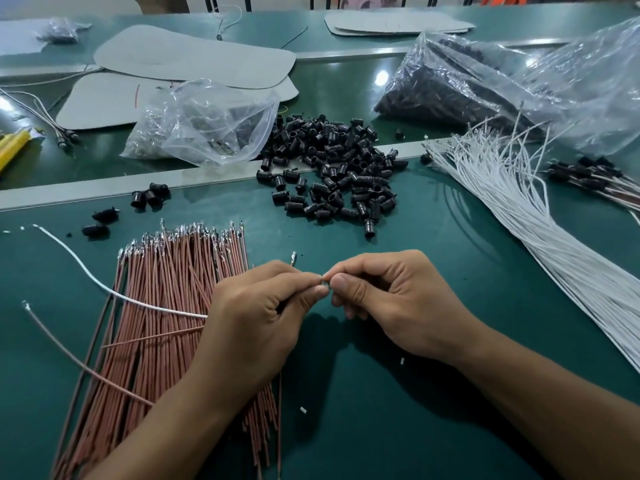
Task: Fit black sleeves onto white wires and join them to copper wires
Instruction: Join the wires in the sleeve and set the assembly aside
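My left hand (258, 306) pinches a white wire (104, 287) that trails off to the left, and a copper-coloured wire (69, 356) also runs out from under it. My right hand (384, 299) pinches a small part at the wire's tip, right against my left fingertips; the part is mostly hidden. A metal terminal (293, 258) pokes up above my left fingers. A bundle of copper wires (166, 306) lies under my left forearm. Loose black sleeves (332, 168) are heaped further back, and a fan of white wires (519, 216) lies at the right.
The green table (381, 427) carries a clear bag (204, 123) of small parts, a big bag of black parts (485, 84), grey card sheets (194, 60) at the back, finished sleeved wires (595, 176) far right and a yellow tool (12, 147) at the left edge.
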Available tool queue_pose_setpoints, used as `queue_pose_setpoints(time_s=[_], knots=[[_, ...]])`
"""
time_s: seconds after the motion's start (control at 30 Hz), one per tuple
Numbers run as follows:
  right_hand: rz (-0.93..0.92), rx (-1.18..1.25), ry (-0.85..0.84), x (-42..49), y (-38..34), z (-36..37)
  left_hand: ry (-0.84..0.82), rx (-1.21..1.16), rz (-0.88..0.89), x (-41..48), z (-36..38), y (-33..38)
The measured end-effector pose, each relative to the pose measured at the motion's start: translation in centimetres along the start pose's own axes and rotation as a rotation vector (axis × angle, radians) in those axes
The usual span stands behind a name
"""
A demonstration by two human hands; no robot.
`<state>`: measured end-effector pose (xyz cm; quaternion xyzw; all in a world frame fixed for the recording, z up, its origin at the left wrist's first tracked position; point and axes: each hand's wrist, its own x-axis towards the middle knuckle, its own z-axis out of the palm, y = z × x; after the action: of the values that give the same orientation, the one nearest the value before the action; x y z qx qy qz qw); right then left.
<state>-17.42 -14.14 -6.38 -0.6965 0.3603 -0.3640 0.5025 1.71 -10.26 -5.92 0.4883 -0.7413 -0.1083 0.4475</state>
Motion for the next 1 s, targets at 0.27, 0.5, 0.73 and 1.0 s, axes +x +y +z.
queue_pose_setpoints(time_s=[0.27, 0.5, 0.73, 1.0], knots=[[0.022, 0.113, 0.006, 0.38, -0.34, -0.22, -0.014, -0.035, -0.034, 0.28, -0.17, 0.23], [0.005, 0.094, 0.004, 0.02, -0.22, 0.07, 0.008, 0.019, 0.029, -0.03, -0.03, 0.31], [-0.029, 0.080, 0.052, -0.07, -0.08, 0.48, 0.064, 0.043, 0.032, -0.02, -0.02, 0.39], [-0.013, 0.136, 0.001, 0.00, -0.47, 0.51, 0.029, 0.069, 0.083, 0.20, -0.09, 0.24]])
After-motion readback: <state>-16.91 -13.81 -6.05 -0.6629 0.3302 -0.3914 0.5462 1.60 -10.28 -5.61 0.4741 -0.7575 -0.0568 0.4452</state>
